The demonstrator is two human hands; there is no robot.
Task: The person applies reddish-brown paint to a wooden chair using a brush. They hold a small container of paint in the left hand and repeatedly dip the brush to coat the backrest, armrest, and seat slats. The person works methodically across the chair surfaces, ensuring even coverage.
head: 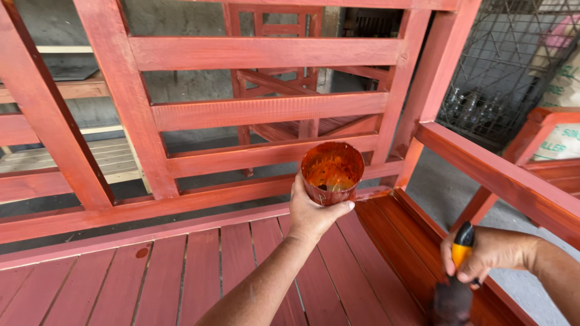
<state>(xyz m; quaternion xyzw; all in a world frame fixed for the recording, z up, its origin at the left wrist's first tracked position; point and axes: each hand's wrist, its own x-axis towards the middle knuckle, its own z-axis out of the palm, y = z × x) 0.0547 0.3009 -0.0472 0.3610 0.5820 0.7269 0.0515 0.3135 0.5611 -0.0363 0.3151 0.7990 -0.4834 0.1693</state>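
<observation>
we hold a stain-smeared cup (332, 173) in our left hand (313, 211), fingers wrapped tight around its lower half, raised just above the slatted seat (199, 271) of a red-stained wooden bench. the cup is upright, its inside coated orange-red, and it sits in front of the bench's lowest back rail (260, 155). to the right of the cup and lower, our right hand (483, 256) has its fingers closed on the yellow-and-black handle of a brush (454, 284), whose dark head presses down near the seat's right edge, below the bench's armrest (501, 178). beyond the armrest stands a wire cage (501, 72) with bottles inside.
</observation>
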